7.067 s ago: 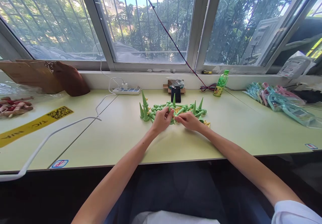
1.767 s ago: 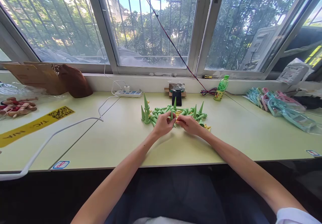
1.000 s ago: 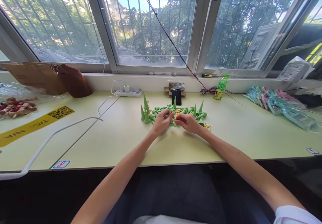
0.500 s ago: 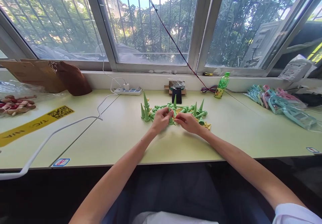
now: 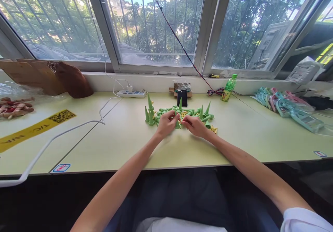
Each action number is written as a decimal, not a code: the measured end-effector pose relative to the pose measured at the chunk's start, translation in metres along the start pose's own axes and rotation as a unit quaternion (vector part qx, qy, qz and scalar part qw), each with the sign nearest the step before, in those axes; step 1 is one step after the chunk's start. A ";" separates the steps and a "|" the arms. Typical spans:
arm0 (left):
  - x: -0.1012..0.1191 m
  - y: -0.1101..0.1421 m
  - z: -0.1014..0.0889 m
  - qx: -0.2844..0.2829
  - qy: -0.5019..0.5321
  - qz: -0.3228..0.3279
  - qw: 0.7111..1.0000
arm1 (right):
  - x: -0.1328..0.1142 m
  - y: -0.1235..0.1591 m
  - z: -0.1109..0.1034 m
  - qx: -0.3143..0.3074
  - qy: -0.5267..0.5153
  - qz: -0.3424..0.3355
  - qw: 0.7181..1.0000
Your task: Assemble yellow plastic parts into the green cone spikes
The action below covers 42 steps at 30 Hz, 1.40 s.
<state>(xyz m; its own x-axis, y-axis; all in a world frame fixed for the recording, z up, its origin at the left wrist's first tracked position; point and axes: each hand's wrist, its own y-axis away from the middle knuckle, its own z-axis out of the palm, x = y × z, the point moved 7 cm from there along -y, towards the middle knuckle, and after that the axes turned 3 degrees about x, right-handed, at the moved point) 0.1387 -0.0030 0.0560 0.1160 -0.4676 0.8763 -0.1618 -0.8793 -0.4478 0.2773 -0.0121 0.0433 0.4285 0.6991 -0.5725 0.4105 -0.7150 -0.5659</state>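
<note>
My left hand (image 5: pixel 168 123) is closed round a green cone-shaped piece (image 5: pixel 178 124) with a flared base, over the near side of a pile. My right hand (image 5: pixel 194 125) is pinched close beside it; what its fingertips hold, if anything, is too small to make out. Around both hands lie several green cone pieces (image 5: pixel 210 116), some on their sides. A few stand upright, such as the tall green cone (image 5: pixel 150 110) at the pile's left. Small yellow pieces (image 5: pixel 213 129) are scattered among them and at the right edge.
Behind the pile a black phone (image 5: pixel 182 98) leans on a small cardboard box (image 5: pixel 172 92). A green-capped bottle (image 5: pixel 229 88) stands right of it. A power strip (image 5: pixel 132 93) and white cable (image 5: pixel 85 123) lie left. Bagged pastel items (image 5: pixel 283 103) lie far right, a brown pouch (image 5: pixel 74 81) back left.
Both hands stay almost in place over the pile, with small finger movements at the green cone piece. The view has shifted slightly; the pile looks much the same.
</note>
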 end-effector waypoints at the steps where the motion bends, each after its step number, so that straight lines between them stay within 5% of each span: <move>1: 0.000 0.000 0.000 0.000 -0.001 0.000 1.000 | 0.000 0.000 0.000 0.000 0.003 -0.001 1.000; 42: 0.008 0.003 0.004 0.003 -0.125 0.078 0.989 | -0.005 -0.001 0.003 0.023 0.053 -0.039 0.998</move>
<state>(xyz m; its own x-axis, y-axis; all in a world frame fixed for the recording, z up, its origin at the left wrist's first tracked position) 0.1429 -0.0094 0.0607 0.3297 -0.6040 0.7255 -0.1917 -0.7954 -0.5750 0.2725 -0.0145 0.0454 0.4806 0.7464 -0.4603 0.4103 -0.6553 -0.6342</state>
